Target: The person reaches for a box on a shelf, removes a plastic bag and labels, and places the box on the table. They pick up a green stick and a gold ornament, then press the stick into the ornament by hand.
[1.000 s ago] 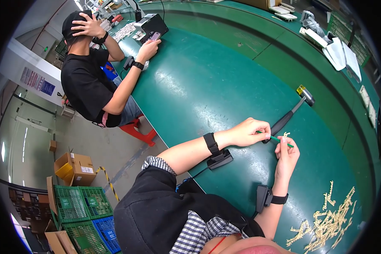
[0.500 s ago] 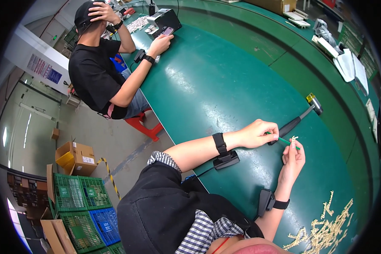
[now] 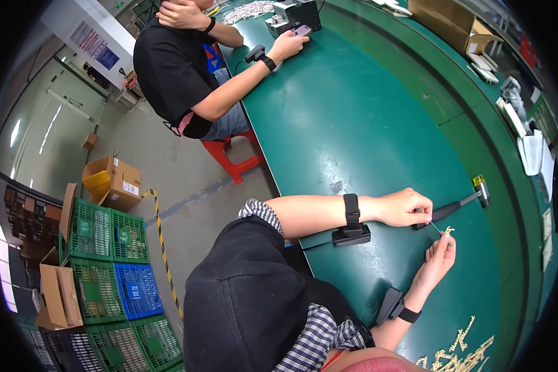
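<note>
My left hand (image 3: 403, 208) is closed, its fingertips pinching one end of a thin green stick (image 3: 437, 229). Just below it, my right hand (image 3: 437, 259) pinches the stick's other end between thumb and finger. A small pale cut-out piece (image 3: 449, 230) shows at the right fingertips, touching or beside the stick. Behind the left fingers lies a hammer (image 3: 449, 211) with a black handle and a yellow-ended head. Near my right forearm is a loose pile of pale, word-shaped cut-outs (image 3: 468, 354), partly cut off by the view's edge.
The green table (image 3: 353, 124) curves away to the far side. At its left edge a person in black (image 3: 173, 74) sits on a red stool (image 3: 239, 162), holding a phone (image 3: 302, 30). Green and blue crates (image 3: 139, 290) and a cardboard box (image 3: 115, 180) stand on the floor.
The view has shifted, so the table and the other person appear farther right. The stick slants more steeply between my hands, which both keep hold of it. The other person's head has tilted out of view.
</note>
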A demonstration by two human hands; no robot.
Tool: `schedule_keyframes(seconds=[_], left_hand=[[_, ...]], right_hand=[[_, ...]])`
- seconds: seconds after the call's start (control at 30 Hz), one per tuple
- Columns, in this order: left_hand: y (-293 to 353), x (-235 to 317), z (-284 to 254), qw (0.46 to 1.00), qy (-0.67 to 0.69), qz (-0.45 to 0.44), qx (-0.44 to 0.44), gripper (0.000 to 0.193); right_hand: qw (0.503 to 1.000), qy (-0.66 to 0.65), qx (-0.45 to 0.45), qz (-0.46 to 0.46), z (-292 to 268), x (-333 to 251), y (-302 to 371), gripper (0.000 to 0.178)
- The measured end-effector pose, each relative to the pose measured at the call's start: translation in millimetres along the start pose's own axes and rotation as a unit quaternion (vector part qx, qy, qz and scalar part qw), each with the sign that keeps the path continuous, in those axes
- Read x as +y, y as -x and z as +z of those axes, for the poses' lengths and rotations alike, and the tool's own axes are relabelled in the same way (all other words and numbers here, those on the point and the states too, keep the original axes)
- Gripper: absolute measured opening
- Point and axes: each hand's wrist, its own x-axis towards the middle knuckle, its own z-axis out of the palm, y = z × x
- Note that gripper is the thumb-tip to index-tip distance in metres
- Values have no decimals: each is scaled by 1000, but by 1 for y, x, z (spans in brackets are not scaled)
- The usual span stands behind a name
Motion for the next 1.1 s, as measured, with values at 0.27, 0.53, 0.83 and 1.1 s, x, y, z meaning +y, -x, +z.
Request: schedule_keyframes(seconds=[0.27, 0.53, 0.83, 1.1], left_hand=[[2, 2, 4, 1000, 19, -3, -13, 18], [-4, 8, -1, 999, -8, -36, -34, 18], [-1, 0, 1, 998, 58, -34, 11, 20], [-3, 7, -1, 999, 1, -44, -28, 22]], right_hand=[[999, 17, 35, 35, -1, -3, 2, 22], [999, 11, 36, 24, 0, -2, -1, 24], [999, -20, 25, 7, 4, -6, 4, 24], [999, -8, 35, 11, 3, -6, 3, 23]])
